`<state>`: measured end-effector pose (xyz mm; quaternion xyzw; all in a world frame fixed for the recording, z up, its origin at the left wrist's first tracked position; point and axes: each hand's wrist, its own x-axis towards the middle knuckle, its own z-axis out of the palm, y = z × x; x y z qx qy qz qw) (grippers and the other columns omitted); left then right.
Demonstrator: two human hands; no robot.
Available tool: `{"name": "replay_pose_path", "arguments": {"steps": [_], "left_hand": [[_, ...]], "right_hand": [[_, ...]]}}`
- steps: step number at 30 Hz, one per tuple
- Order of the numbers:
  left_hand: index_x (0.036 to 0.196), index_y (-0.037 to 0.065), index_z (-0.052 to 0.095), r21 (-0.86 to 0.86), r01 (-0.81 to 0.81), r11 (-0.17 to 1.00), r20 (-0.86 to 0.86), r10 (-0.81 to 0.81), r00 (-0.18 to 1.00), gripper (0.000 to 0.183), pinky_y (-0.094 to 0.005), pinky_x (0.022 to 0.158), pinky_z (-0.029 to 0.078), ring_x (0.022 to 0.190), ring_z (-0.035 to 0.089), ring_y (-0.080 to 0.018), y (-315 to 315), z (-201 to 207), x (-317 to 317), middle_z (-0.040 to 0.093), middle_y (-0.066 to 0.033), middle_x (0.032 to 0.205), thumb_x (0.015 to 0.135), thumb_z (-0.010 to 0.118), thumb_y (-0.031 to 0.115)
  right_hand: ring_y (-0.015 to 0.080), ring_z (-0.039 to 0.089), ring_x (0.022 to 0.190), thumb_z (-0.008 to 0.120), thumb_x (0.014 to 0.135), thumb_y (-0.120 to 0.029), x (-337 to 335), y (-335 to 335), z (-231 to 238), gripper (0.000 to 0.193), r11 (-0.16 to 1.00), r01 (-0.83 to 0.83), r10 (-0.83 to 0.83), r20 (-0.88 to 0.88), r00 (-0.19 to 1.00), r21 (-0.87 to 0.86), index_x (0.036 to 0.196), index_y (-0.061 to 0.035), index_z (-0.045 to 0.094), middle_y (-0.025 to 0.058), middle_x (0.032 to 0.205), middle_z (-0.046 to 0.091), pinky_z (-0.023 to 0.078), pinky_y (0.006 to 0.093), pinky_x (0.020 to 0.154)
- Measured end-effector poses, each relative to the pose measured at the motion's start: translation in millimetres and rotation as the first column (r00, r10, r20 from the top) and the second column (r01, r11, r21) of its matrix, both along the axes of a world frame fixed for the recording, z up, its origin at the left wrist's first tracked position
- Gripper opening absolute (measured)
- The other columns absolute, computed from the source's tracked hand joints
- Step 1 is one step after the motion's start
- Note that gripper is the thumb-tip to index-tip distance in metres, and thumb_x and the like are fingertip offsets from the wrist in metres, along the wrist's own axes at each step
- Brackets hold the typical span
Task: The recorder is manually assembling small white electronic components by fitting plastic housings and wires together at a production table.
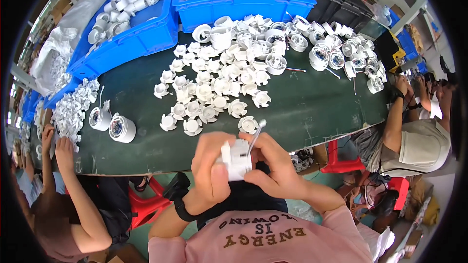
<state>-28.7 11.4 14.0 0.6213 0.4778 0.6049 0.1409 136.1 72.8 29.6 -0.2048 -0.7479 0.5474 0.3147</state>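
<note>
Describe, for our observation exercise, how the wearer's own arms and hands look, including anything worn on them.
The left hand and right hand are gloveless. A black band circles the left wrist; none shows on the right. Short pink sleeves leave the forearms bare.

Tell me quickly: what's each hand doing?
Left hand: closed, holding a white plastic part.
Right hand: closed on the same part's other side.

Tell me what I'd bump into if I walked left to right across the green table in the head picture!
Heap of small white pieces → white cylinder with a wire → second white cylinder → spread of finned white wheels → right-hand cluster of round white parts with wires.
</note>
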Motion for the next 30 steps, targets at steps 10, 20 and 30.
{"name": "replay_pose_path", "arguments": {"steps": [10,20,30], "left_hand": [[0.123,0.003,0.041,-0.525,0.224,0.821,0.692,0.259,0.673,0.051,-0.0244,0.060,0.054,0.082,0.062,-0.0142,1.6,14.0,-32.3,0.057,-0.0080,0.101,0.082,0.070,0.013],[0.127,-0.001,0.044,-0.681,-0.293,0.671,0.051,0.443,0.895,0.051,-0.0166,0.050,0.040,0.073,0.053,-0.0038,-38.8,5.6,-180.6,0.058,-0.0014,0.096,0.092,0.058,0.034],[0.130,-0.003,0.044,-0.184,-0.759,0.624,-0.600,0.540,0.590,0.046,-0.0353,0.094,0.039,0.112,0.051,-0.0260,-41.6,-11.0,-217.6,0.054,-0.0172,0.118,0.096,0.052,0.026]], "right_hand": [[0.0345,0.057,0.094,0.074,0.075,-0.010,-21.8,51.2,24.7,0.051,0.861,0.007,-0.097,0.150,0.984,0.509,0.121,-0.0025,0.052,0.0173,0.105,0.055,0.050,0.0396,0.077],[0.0359,0.048,0.114,0.064,0.071,0.007,-0.9,192.4,-11.1,0.058,0.625,-0.213,-0.429,0.558,0.710,0.751,0.125,-0.0058,0.051,0.0166,0.126,0.049,0.042,0.0403,0.096],[0.0230,0.061,0.093,0.059,0.079,-0.008,31.0,143.6,32.7,0.033,0.840,0.244,-0.499,0.510,0.701,0.486,0.110,-0.0072,0.049,0.0139,0.108,0.056,0.051,0.0342,0.075]]}}
